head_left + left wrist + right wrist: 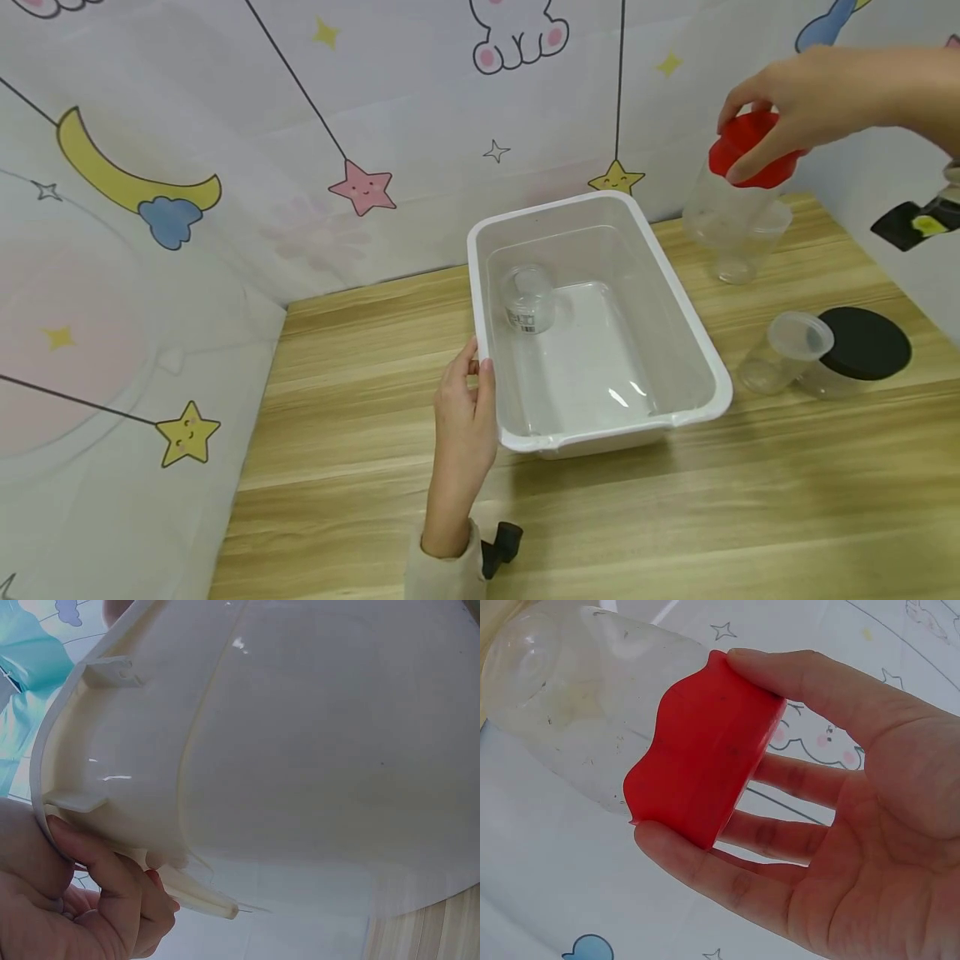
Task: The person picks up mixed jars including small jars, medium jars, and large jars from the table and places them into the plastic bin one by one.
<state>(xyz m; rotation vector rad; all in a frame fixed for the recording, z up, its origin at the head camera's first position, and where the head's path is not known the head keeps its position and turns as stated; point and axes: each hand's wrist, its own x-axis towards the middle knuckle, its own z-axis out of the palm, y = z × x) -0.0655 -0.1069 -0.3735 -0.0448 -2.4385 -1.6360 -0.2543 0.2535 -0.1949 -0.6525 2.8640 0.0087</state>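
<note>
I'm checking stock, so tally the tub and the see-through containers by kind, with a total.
Tub: 1
Jar with red lid: 1
Jar with black lid: 1
Clear containers without a coloured lid: 3
Total: 6

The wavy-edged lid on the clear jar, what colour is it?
The wavy-edged round lid is red, best seen in the right wrist view.
</note>
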